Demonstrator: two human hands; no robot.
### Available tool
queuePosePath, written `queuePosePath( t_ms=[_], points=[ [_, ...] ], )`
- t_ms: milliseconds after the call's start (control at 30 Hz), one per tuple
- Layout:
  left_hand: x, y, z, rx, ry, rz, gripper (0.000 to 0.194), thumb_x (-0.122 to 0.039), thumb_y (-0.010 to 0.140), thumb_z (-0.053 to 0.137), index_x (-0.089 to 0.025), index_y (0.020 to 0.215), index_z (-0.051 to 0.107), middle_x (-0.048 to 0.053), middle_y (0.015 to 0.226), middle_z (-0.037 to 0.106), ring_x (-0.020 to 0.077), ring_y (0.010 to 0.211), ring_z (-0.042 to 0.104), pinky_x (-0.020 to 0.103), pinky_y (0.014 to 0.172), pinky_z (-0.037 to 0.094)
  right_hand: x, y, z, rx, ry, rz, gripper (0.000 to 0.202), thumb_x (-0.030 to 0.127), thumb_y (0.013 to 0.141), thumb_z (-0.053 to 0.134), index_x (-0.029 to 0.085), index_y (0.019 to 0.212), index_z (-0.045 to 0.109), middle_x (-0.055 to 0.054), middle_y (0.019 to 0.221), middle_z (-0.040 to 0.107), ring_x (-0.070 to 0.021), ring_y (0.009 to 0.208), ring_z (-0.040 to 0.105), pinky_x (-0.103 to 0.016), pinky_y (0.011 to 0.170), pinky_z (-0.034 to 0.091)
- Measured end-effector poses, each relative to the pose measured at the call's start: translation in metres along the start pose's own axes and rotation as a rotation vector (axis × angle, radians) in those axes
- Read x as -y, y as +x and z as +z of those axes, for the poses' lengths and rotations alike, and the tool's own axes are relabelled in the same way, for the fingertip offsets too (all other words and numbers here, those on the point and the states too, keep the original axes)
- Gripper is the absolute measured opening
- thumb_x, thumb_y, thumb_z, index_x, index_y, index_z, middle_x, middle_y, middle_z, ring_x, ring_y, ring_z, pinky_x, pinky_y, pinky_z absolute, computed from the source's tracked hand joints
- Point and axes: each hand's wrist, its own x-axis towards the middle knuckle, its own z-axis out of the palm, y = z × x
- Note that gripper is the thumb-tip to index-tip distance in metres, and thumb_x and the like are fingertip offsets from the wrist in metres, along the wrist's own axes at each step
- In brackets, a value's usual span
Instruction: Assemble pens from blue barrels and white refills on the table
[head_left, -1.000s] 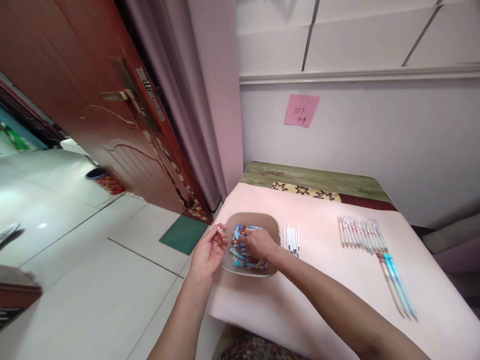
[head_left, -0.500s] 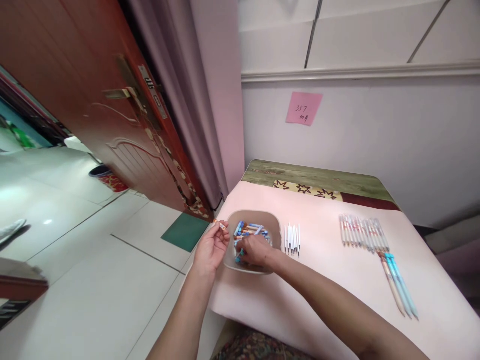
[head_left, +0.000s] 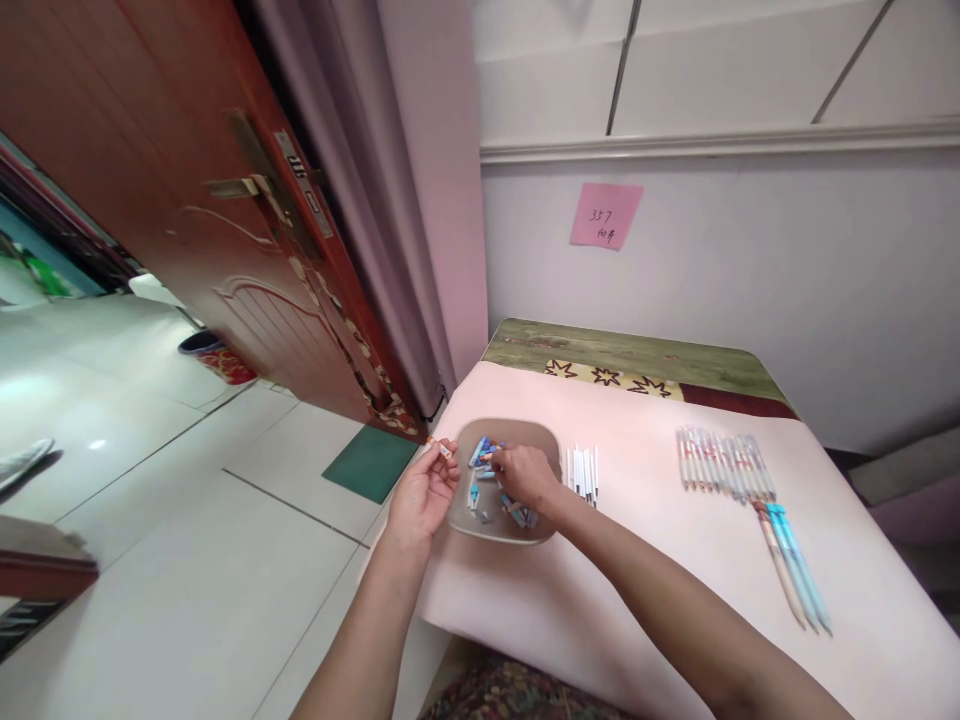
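Observation:
At the left rim of a beige plastic bin [head_left: 459,520], my left hand [head_left: 426,500] pinches a short orange-and-white pen part [head_left: 442,449] between thumb and fingers. My right hand [head_left: 529,474] reaches inside the bin, its fingers closed and pointing down among loose pen parts [head_left: 478,452] in blue, orange and white. What its fingertips hold, if anything, is hidden. More parts [head_left: 517,512] lie under the right wrist, and a light-blue piece [head_left: 474,492] sits apart at the left. Between these groups the bin's floor shows.
Right of the bin lie several thin white refills [head_left: 582,470], partly behind my right forearm. Farther right is a row of clear pens [head_left: 724,465], with a few brown and blue pens [head_left: 793,568] below. All rest on a pink-covered table [head_left: 637,600] against the wall.
My right hand has shifted slightly up and right inside the bin. The pen parts have been spread, baring some of the bin's floor. My left hand keeps its hold.

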Motion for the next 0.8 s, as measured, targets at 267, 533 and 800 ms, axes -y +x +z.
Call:
queuePosePath(
  t_ms=[267, 533, 800],
  points=[
    [-0.003, -0.001, -0.003, -0.024, -0.004, -0.002, 0.013, -0.01, 0.087, 0.051, -0.009, 0.079, 0.061, 0.005, 0.066, 0.063, 0.0068, 0.048, 0.054, 0.016, 0.044, 0.045, 0.026, 0.005, 0.02, 0.076, 0.037, -0.096, 0.029, 0.011, 0.076, 0.054, 0.017, 0.096, 0.075, -0.012, 0.087, 0.074, -0.0223, 0.081, 0.069, -0.024, 0.067, 0.047],
    [0.0, -0.001, -0.002, -0.026, -0.046, -0.025, 0.015, -0.008, 0.088, 0.049, -0.009, 0.08, 0.061, 0.006, 0.067, 0.065, 0.0064, 0.048, 0.056, 0.016, 0.045, 0.048, 0.032, 0.017, 0.023, 0.113, -0.026, -0.222, 0.023, 0.008, 0.074, 0.055, 0.01, 0.085, 0.075, -0.016, 0.085, 0.073, -0.0246, 0.08, 0.068, -0.027, 0.069, 0.047],
    [0.016, -0.01, -0.001, -0.006, -0.005, -0.087, 0.009, -0.008, 0.086, 0.055, -0.008, 0.083, 0.063, 0.01, 0.079, 0.071, 0.0075, 0.053, 0.061, 0.016, 0.048, 0.052, 0.017, -0.011, -0.006, -0.063, 0.025, -0.089, 0.028, 0.014, 0.087, 0.042, 0.012, 0.105, 0.063, -0.015, 0.094, 0.071, -0.0228, 0.082, 0.067, -0.027, 0.069, 0.047]
  ],
)
